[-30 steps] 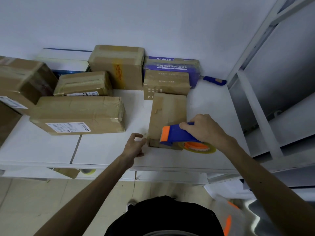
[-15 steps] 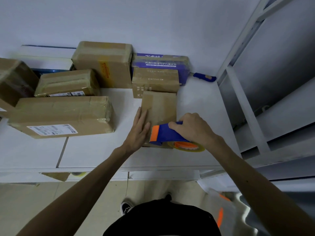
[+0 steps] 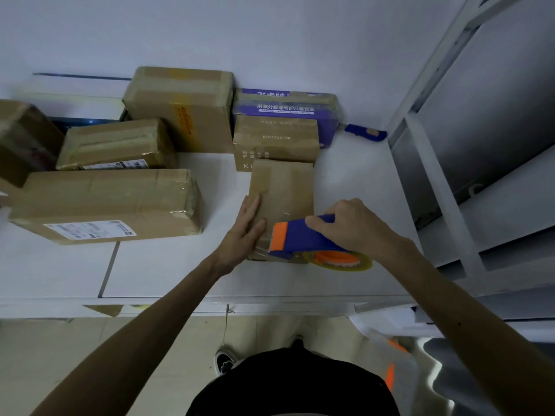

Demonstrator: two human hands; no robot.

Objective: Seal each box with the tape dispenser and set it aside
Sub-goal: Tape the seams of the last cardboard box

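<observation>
A long labelled brown carton (image 3: 105, 202) lies left of the narrow brown cardboard box (image 3: 282, 193), whose long axis runs toward the wall (image 3: 270, 40). The left hand (image 3: 244, 232) presses flat-fingered on its left edge. Across its near end the blue-and-orange tape dispenser (image 3: 303, 238) points left, right hand (image 3: 351, 226) curled around it. A squat carton (image 3: 274, 138) stands at its far end.

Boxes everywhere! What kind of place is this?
Probably a parcel packing room: taped cardboard boxes, one with a shipping label, crowd a white table, and the right hand holds a tape dispenser.
</observation>
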